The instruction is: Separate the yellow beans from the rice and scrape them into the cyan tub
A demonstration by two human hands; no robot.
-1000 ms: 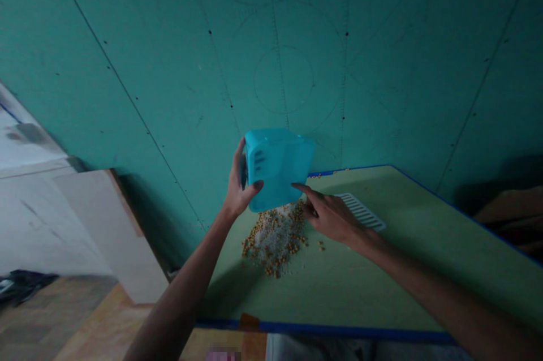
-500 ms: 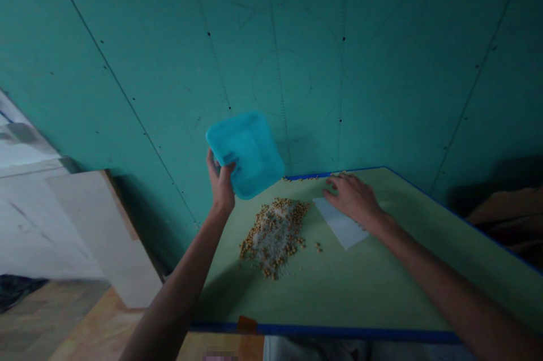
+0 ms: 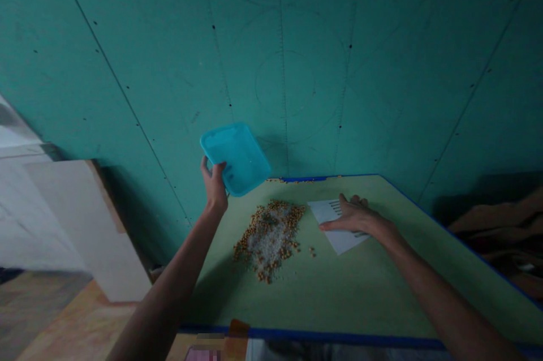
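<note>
A light-blue plastic container [image 3: 244, 157] hangs tilted above the table's far left side, its inside toward me. My left hand [image 3: 215, 185] is closed on its left rim, thumb inside. Below and right of it lies a heap of yellow-brown, pea-like grains mixed with white grains [image 3: 269, 239]. My right hand [image 3: 354, 216] is over a flat white sheet [image 3: 339, 245] that has short dark parallel lines or slits. Thumb and fingers are spread apart across the sheet; whether they press on it is hard to see.
The pale green tabletop [image 3: 339, 299] has blue edging and stands against a green wall [image 3: 297, 67]. Loose grains [image 3: 313, 252] lie beside the heap, others along the far edge. White boards [image 3: 85, 225] lean at left; brown material [image 3: 504, 219] lies at right.
My right hand has come down from the table's far side onto the white sheet. The container, still in my left hand, has shifted slightly left. The view has moved a little.
</note>
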